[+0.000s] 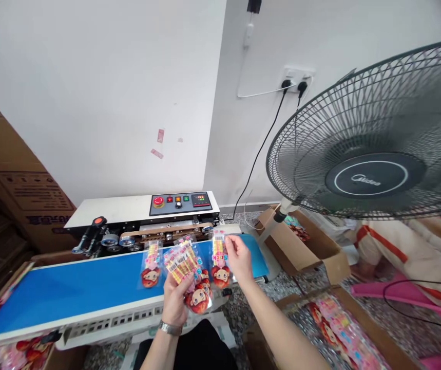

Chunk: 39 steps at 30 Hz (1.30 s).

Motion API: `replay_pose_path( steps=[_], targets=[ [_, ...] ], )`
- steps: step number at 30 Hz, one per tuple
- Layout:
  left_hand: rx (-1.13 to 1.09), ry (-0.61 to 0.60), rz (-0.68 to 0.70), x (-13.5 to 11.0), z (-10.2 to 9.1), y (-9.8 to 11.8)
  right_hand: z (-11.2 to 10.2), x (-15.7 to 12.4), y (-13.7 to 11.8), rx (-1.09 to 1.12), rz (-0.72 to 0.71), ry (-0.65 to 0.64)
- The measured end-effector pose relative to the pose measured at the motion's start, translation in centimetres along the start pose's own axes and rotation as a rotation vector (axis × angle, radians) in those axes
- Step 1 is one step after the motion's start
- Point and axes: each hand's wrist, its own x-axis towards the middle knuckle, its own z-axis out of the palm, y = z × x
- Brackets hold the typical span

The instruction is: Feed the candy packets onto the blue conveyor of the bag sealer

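Observation:
A fan of clear packets point(199, 298) with yellow sticks, barcodes and a red-haired cartoon figure is gripped in my left hand point(176, 300), over the near edge of a blue conveyor belt point(81, 288). My right hand point(240, 261) pinches the upper right edge of a single packet point(220, 276) of the same kind, held upright at the belt's right end. Another packet point(151, 276) lies on the belt to the left, its top at the band sealer point(107, 208). Thumb and fingers are closed on both hands.
A control panel point(180, 202) with a red knob tops the sealer. At right stand a large fan point(374, 174) and an open carton point(305, 257). More packets fill a box point(343, 329) at lower right and another at lower left. Cables point(261, 154) hang from wall sockets.

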Motion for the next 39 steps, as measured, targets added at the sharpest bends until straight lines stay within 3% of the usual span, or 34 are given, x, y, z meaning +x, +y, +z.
replay_pose_path(
  steps=[4, 9, 12, 14, 17, 19, 23, 30, 33, 39],
  targets=[
    [-0.014, -0.014, -0.027, 0.1, -0.2, 0.0, -1.0, 3.0, 3.0, -0.303, 0.048, 0.055],
    [-0.016, -0.043, -0.07, 0.0, -0.1, -0.1, 0.9, 5.0, 3.5, -0.475, 0.046, -0.093],
    [-0.005, -0.053, -0.064, 0.0, -0.1, -0.3, 2.1, 4.3, 2.1, -0.37, -0.038, -0.122],
    [0.008, -0.066, -0.049, 0.0, -0.1, -0.3, 2.4, 3.2, 0.7, -0.174, -0.082, -0.152],
    [0.033, -0.083, -0.037, -0.1, 0.2, -0.2, 2.0, 1.5, -1.5, 0.193, -0.083, -0.33],
    [0.066, -0.1, -0.021, -0.4, 0.5, 0.1, 1.5, 0.7, -3.0, 0.324, -0.118, -0.438],
    [0.127, -0.141, -0.011, -1.1, 1.1, 0.7, 0.3, 0.4, -5.0, 0.223, -0.254, -0.55],
    [0.154, -0.148, -0.004, -1.4, 1.2, 0.4, -0.3, 0.1, -5.6, 0.113, -0.35, -0.502],
    [0.155, -0.148, -0.003, -1.4, 1.2, 0.1, -0.4, -0.2, -5.1, 0.17, -0.305, -0.51],
    [0.096, -0.138, -0.037, -1.0, 1.2, 0.1, 0.0, -2.0, -3.1, 0.485, 0.009, -0.462]
  ],
)
